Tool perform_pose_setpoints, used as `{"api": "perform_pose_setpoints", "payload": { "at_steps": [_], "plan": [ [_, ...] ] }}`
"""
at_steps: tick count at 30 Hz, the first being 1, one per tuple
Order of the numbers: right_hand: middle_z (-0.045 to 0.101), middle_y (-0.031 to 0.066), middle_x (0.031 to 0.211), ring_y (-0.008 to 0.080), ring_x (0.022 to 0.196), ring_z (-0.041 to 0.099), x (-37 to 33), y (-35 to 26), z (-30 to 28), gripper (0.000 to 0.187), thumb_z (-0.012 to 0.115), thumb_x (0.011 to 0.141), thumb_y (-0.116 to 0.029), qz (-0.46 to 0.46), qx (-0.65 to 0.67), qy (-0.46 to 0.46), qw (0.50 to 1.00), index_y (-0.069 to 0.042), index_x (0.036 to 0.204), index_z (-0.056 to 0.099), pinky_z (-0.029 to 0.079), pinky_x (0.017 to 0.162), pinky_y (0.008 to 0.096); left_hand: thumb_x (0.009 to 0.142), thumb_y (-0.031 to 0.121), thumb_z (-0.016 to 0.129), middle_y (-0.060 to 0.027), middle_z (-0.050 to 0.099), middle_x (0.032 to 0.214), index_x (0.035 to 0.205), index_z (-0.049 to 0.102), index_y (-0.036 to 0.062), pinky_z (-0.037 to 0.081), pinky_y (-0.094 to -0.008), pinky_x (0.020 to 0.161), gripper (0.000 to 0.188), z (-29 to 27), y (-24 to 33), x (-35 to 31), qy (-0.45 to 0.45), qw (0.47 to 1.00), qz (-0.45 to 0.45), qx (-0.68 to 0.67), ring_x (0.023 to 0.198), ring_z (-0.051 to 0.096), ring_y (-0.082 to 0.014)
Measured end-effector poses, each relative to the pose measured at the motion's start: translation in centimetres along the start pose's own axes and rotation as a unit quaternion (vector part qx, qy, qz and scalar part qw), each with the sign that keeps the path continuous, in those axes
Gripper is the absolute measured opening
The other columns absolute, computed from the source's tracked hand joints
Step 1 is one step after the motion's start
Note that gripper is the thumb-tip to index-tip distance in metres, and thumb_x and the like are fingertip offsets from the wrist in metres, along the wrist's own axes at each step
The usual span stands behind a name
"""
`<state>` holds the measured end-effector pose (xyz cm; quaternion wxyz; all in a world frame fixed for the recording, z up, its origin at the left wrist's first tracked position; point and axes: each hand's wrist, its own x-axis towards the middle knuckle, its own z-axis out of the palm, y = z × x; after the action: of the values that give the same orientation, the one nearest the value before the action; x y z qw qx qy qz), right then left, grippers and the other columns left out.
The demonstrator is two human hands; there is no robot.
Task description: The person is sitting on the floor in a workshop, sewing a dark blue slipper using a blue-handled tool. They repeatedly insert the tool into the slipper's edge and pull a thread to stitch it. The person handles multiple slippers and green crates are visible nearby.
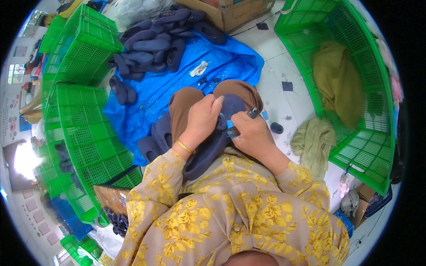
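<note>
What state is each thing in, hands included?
Dark blue slipper: held, partly hidden
Left hand: closed on the slipper
Dark tool: gripped, mostly hidden
Right hand: closed around the tool
Blue sheet: spread out, wrinkled
Slipper pile: loosely heaped
White scrap: crumpled
Olive cloth: bunched in the green crate
Pale green cloth: crumpled
</note>
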<state>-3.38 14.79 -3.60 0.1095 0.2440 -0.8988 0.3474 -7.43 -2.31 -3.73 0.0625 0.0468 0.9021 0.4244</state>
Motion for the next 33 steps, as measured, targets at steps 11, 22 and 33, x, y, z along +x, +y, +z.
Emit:
{"api": "perform_pose_setpoints", "payload": {
  "at_steps": [11,22,33],
  "plan": [
    [0.05,0.008,0.069,0.0284,0.064,0.055,-3.0,-0.5,-0.2,0.028,0.07,0.061,-0.008,0.048,0.096,-0.023,0.994,-0.008,0.073,0.045,0.04,0.053,0.0377,0.098,0.027,0.051,-0.0217,0.059,0.07,0.073,0.057,0.0032,0.044,-0.0494,0.06,0.035,1.8,-1.8,-0.2,0.071,0.994,0.056,0.058,0.067,0.058,-0.0415],
    [0.06,0.0029,0.086,0.0085,0.076,0.051,-6.3,2.8,-3.2,0.01,0.053,0.095,-0.009,0.397,0.322,0.088,0.855,-0.004,0.102,0.057,0.043,0.069,0.0251,0.086,0.012,0.068,-0.0073,0.054,0.079,0.088,0.06,0.0026,0.042,-0.0297,0.059,0.013,-2.6,1.5,-1.5,0.05,0.992,0.117,-0.024,0.067,0.052,-0.0189],
    [0.064,0.0037,0.078,0.0057,0.063,0.053,-2.6,-0.5,-6.3,0.015,0.053,0.09,0.001,0.417,0.368,-0.038,0.83,-0.005,0.103,0.058,0.042,0.056,0.0218,0.088,0.011,0.067,-0.0074,0.061,0.083,0.097,0.065,-0.0016,0.045,-0.0279,0.063,0.016,-1.6,1.2,-2.8,0.007,0.996,0.057,-0.062,0.069,0.056,-0.0157]
  ]
}}
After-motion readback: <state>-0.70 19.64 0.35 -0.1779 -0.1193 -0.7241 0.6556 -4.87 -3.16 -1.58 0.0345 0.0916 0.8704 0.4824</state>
